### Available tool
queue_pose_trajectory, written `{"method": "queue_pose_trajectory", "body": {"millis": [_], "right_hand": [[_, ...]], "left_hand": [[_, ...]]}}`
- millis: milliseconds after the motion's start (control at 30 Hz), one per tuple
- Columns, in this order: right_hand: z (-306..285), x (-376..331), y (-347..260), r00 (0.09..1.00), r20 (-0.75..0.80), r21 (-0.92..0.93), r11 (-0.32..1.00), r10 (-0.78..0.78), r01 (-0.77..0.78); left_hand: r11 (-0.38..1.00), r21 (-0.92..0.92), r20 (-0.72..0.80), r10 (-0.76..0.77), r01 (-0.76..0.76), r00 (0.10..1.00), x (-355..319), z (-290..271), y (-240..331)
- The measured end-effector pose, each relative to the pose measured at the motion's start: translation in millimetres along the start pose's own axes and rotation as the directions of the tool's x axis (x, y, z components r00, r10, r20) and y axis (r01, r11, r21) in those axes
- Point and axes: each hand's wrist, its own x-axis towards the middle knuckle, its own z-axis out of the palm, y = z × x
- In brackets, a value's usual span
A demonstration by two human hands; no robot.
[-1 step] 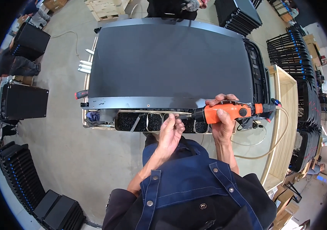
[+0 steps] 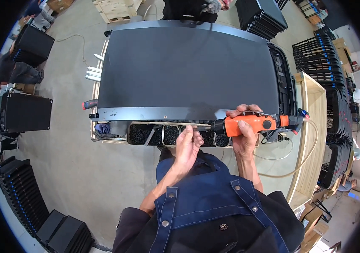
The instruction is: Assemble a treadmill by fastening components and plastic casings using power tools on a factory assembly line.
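My right hand (image 2: 244, 137) is wrapped round an orange air screwdriver (image 2: 251, 123), held level with its dark nose pointing left. A pale hose (image 2: 312, 147) runs from its back end. My left hand (image 2: 187, 146) is closed in a pinch at the tip of the screwdriver's bit (image 2: 205, 128); whatever sits between those fingertips is too small to make out. Just beyond both hands lies a large dark grey panel (image 2: 184, 67) with a metal edge strip (image 2: 146, 113). Below my hands, a row of bins (image 2: 140, 134) holds small black screws, partly hidden by my fingers.
A long wooden crate (image 2: 310, 126) stands at the right. Another person (image 2: 190, 9) with gloved hands is at the panel's far side. Stacks of black panels (image 2: 24, 194) stand at the left and the far right. White tubes (image 2: 93, 74) lie by the panel's left end.
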Motion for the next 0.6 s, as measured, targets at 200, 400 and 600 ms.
{"method": "queue_pose_trajectory", "body": {"millis": [200, 400, 600], "right_hand": [[55.8, -12.0, 28.3, 0.992, 0.081, -0.238, 0.965, -0.096, 0.113], [105.0, -6.2, 54.4, 0.991, -0.076, -0.348, 0.934, -0.108, 0.076], [128.6, 3.5, 90.2, 0.986, 0.157, -0.510, 0.851, -0.055, 0.128]], "left_hand": [[0.989, 0.143, -0.012, -0.046, 0.047, 0.999, 13.9, -17.9, 44.0], [0.962, -0.135, 0.090, -0.226, 0.237, 0.970, 24.1, -29.5, 88.1], [0.917, -0.222, 0.139, -0.307, 0.332, 0.941, 39.6, -50.9, 100.5]]}}
